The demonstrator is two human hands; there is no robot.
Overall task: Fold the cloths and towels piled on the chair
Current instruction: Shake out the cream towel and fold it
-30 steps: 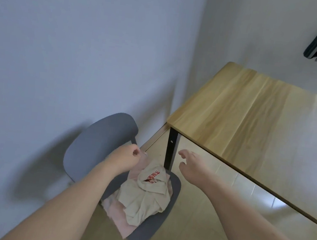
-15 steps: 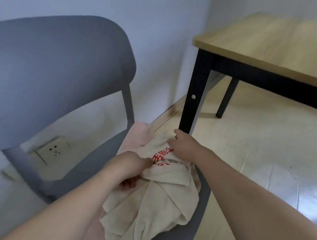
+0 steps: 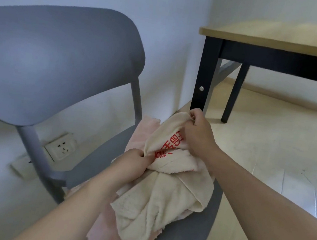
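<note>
- Cream terry towel (image 3: 164,195) with red print lies crumpled on the grey chair (image 3: 62,53) seat, its long axis running from near you up toward the table leg (image 3: 204,75).
- Your left hand (image 3: 128,165) pinches its printed edge.
- Your right hand (image 3: 195,132) grips its far end, lifted.
- A pink cloth (image 3: 144,130) lies beneath.

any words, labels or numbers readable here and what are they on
Red printed characters on the cream towel, between the left hand and right hand: creased and slanted, too distorted to read.
Wall socket: no legible marking.
Pink cloth, chair, table: no text.
</note>
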